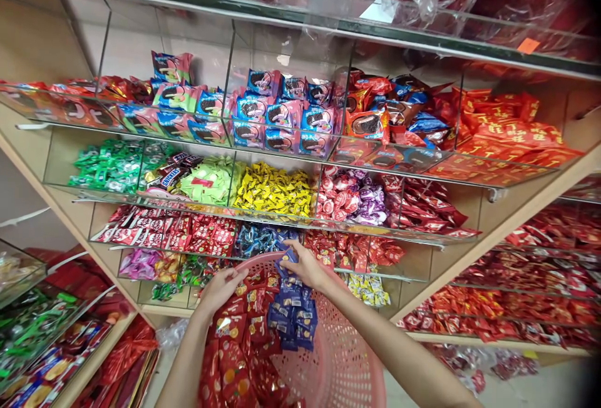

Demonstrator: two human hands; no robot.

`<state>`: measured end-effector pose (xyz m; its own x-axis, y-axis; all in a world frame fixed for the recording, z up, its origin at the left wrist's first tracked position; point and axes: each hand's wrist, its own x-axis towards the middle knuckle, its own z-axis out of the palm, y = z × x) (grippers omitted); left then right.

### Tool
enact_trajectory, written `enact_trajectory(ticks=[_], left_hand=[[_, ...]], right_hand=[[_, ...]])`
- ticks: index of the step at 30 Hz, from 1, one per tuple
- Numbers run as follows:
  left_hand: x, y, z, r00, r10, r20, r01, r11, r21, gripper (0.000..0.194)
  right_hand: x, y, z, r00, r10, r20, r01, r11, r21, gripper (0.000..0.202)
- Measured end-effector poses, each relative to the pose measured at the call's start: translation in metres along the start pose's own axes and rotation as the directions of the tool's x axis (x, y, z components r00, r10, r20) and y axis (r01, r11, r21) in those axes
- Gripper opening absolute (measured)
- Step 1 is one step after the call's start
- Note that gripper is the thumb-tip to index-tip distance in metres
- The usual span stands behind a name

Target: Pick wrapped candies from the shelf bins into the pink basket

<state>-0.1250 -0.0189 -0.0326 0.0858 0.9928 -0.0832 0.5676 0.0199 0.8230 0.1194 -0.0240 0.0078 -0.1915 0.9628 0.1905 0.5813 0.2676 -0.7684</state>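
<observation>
The handling of small wrapped packets at a pink basket (350,339) is observed. The step in hand is judged to be the handling of a single blue packet (287,258) at the basket's far rim; whether it is being taken out or put in cannot be determined. The packet is clamped between the thumb and fingers of the right hand (305,267), the fingers being drawn nearly together. The left hand (224,286) is placed at the far-left part of the basket's rim, with its fingers slightly curled; whether the rim or a wrapper is gripped there cannot be told. Inside the basket, loose blue packets (292,317) are found below the right hand, and red packets (230,373) are heaped on the left side. Just beyond the basket, a compartment of dark blue sweets (263,238) is noted, with red sweets (328,248) to its right and yellow sweets (275,192) on the level above. For any further movement of the held packet, a maintained pinch and clearance of the rim are judged to be required, with the basket kept steady.
</observation>
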Motion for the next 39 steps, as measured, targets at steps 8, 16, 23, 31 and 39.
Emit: enact_trajectory(ticks=[8, 16, 23, 31, 39], left_hand=[[-0.001, 0.0, 0.0, 1.0, 0.008, -0.006, -0.008, 1.0, 0.02, 0.049], [-0.001, -0.001, 0.0, 1.0, 0.018, -0.007, -0.018, 1.0, 0.014, 0.048], [0.0, 0.0, 0.0, 1.0, -0.004, -0.008, 0.004, 1.0, -0.026, 0.049], [-0.002, 0.005, -0.001, 1.0, -0.008, 0.001, 0.008, 0.999, 0.045, 0.049], [-0.002, 0.002, -0.001, 1.0, 0.019, 0.001, -0.019, 1.0, -0.006, 0.046]], right_hand=[[0.001, 0.02, -0.002, 0.999, -0.026, 0.039, 0.031, 0.991, -0.128, 0.048], [0.008, 0.028, 0.012, 0.967, -0.123, 0.225, 0.192, 0.929, -0.316, 0.038], [0.001, 0.012, 0.006, 0.957, -0.203, 0.208, 0.288, 0.755, -0.588, 0.033], [0.0, 0.001, 0.001, 0.951, -0.24, 0.196, 0.309, 0.682, -0.663, 0.029], [0.033, -0.021, -0.008, 0.997, -0.007, 0.074, 0.059, 0.67, -0.74, 0.024]])
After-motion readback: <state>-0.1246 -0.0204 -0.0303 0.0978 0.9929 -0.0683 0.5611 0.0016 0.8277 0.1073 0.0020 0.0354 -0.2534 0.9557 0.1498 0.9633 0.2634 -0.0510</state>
